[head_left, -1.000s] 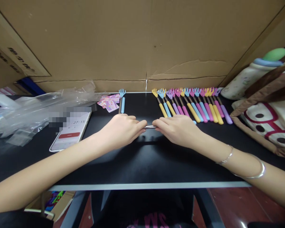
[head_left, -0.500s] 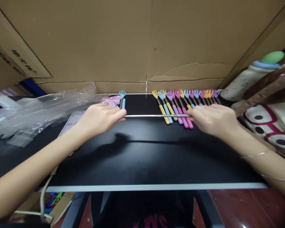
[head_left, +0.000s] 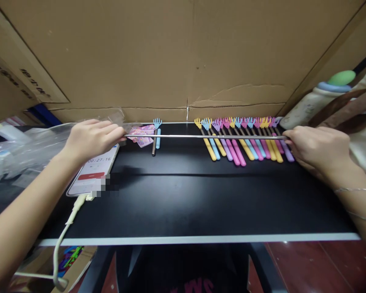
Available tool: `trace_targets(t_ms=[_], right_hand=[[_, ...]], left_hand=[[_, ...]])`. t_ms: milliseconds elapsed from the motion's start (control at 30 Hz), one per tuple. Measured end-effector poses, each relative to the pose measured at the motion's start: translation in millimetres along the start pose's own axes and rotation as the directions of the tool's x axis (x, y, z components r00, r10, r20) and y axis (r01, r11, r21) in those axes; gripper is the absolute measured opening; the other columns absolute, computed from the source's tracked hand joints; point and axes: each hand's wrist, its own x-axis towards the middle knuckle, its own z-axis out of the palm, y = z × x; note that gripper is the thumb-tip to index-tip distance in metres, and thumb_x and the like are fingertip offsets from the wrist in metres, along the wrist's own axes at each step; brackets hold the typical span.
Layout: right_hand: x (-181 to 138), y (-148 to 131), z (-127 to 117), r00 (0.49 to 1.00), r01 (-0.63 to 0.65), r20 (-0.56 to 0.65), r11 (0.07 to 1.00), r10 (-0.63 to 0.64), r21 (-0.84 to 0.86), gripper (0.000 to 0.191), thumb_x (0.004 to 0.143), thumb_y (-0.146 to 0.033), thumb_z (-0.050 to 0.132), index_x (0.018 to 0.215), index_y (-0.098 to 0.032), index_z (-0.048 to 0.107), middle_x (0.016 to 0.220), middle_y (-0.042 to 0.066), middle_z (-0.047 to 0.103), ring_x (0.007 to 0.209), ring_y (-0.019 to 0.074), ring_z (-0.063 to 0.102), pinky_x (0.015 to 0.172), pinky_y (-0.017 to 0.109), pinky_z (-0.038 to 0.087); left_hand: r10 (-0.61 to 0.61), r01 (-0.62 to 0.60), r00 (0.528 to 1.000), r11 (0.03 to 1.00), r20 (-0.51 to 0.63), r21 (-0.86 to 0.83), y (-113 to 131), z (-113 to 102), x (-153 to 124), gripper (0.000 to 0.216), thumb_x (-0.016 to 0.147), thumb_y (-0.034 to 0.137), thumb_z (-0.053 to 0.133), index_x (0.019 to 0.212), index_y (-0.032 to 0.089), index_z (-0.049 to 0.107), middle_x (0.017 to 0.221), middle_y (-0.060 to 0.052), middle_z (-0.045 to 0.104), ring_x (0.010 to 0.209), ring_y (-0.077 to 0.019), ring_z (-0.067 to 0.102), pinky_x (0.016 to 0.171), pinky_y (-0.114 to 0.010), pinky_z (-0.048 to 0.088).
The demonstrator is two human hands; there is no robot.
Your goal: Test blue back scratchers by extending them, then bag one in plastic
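My left hand (head_left: 90,138) and my right hand (head_left: 319,146) each pinch one end of a thin telescopic metal rod (head_left: 201,136), a back scratcher pulled out long and held level above the black table (head_left: 195,203). Its head and handle are hidden inside my fingers. Under the rod's right half lies a row of several folded back scratchers (head_left: 244,140) with yellow, blue, pink and purple handles and small claw heads. A single blue back scratcher (head_left: 156,132) lies apart, left of the row.
A phone (head_left: 93,169) showing a timer lies at the left with a white cable plugged in. Small pink cards (head_left: 142,134), clear plastic bags (head_left: 24,146), a cardboard wall (head_left: 183,61) behind, and a bag with a bottle (head_left: 320,97) at the right.
My hands have moved far apart, left hand leftward and right hand rightward, and the rod between them has stretched from a short stub to nearly the table's width.
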Motion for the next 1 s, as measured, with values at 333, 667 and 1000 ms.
trace_targets(t_ms=[333, 667, 1000], right_hand=[[-6, 0, 3, 0.998, -0.051, -0.032, 0.987, 0.047, -0.152, 0.030, 0.092, -0.035, 0.040, 0.084, -0.019, 0.065, 0.065, 0.003, 0.062, 0.060, 0.0156, 0.050, 0.054, 0.026, 0.030], [-4, -6, -2, 0.975, -0.139, 0.163, 0.985, 0.154, -0.101, 0.035, 0.093, -0.036, 0.038, 0.094, -0.017, 0.068, 0.073, 0.008, 0.064, 0.064, 0.0166, 0.048, 0.056, 0.029, 0.026], [-9, 7, 2, 0.972, -0.209, 0.077, 0.965, 0.223, -0.160, 0.036, 0.090, -0.041, 0.042, 0.083, -0.020, 0.070, 0.065, 0.005, 0.061, 0.057, 0.0144, 0.043, 0.050, 0.026, 0.021]], left_hand=[[0.136, -0.096, 0.942, 0.985, -0.306, 0.141, -15, 20, -10, 0.035, 0.100, 0.032, 0.045, 0.068, 0.019, 0.049, 0.058, 0.002, 0.054, 0.058, -0.0133, 0.050, 0.053, -0.024, 0.032], [0.122, -0.097, 0.955, 0.990, -0.272, 0.102, -29, 23, -16, 0.032, 0.099, 0.028, 0.043, 0.069, 0.020, 0.052, 0.059, 0.001, 0.056, 0.061, -0.0139, 0.050, 0.054, -0.024, 0.030], [-0.086, 0.078, 0.981, 0.995, -0.172, -0.057, -39, 24, -29, 0.040, 0.098, 0.036, 0.039, 0.063, 0.020, 0.051, 0.057, 0.001, 0.053, 0.058, -0.0137, 0.044, 0.054, -0.024, 0.027]])
